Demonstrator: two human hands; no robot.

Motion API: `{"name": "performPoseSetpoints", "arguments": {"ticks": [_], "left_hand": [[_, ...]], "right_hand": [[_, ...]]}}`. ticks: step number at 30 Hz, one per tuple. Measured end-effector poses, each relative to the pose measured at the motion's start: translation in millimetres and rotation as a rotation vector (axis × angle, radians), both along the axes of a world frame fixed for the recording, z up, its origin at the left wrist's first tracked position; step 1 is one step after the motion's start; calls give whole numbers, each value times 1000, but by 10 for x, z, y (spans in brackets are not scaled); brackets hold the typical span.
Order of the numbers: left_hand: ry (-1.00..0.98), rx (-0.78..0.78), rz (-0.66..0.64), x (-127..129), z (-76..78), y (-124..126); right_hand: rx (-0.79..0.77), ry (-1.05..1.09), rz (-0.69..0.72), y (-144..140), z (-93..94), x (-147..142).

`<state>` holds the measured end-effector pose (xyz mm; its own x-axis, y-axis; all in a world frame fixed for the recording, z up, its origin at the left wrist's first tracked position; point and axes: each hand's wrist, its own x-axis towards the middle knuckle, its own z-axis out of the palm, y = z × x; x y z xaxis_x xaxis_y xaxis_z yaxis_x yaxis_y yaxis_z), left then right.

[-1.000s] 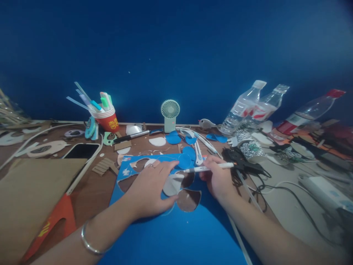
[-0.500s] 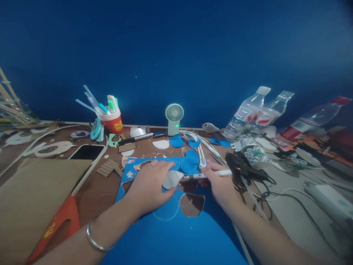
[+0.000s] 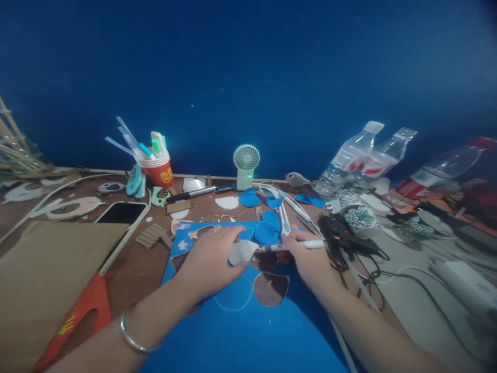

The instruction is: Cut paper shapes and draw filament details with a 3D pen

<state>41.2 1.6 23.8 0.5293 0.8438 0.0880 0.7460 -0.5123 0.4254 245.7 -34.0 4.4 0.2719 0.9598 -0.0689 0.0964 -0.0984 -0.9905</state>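
A blue sheet (image 3: pixel 248 331) with several round holes and a faint traced circle lies in front of me. My left hand (image 3: pixel 207 261) rests on it, thumb and fingers bent around a small white rounded cutout (image 3: pixel 241 252) and holding it down. A white pen (image 3: pixel 312 244) with a grey front part sits in the closed fingers of my right hand (image 3: pixel 305 256). The pen's tip is at the cutout's right edge; whether it touches the sheet I cannot tell. Blue paper discs (image 3: pixel 264 232) lie just beyond, beside a white-handled cutter (image 3: pixel 284 223).
A small fan (image 3: pixel 246 166) stands at the back. To its left is a red cup (image 3: pixel 157 173) of pens and strips. Plastic bottles (image 3: pixel 345 160), a black glue gun (image 3: pixel 345 241) and cables are on the right. Cardboard (image 3: pixel 58 269) and a phone (image 3: pixel 120 213) lie left.
The pen and my right hand have shifted very slightly left along the cutout's edge. My left hand stays nearly still on the cutout. The camera view has moved a little.
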Motion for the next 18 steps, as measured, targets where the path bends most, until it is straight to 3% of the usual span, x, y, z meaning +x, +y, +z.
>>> {"name": "performPoseSetpoints", "arguments": {"ticks": [4, 9, 15, 18], "left_hand": [[-13, -14, 10, 10, 16, -2], [-18, -35, 26, 21, 40, -9], [-14, -44, 22, 14, 27, -10], [-16, -34, 14, 12, 12, -7]], "right_hand": [[47, 16, -89, 11, -60, 16], [22, 4, 39, 0, 25, -14], [49, 32, -83, 19, -23, -5], [44, 44, -10, 20, -39, 12]]}}
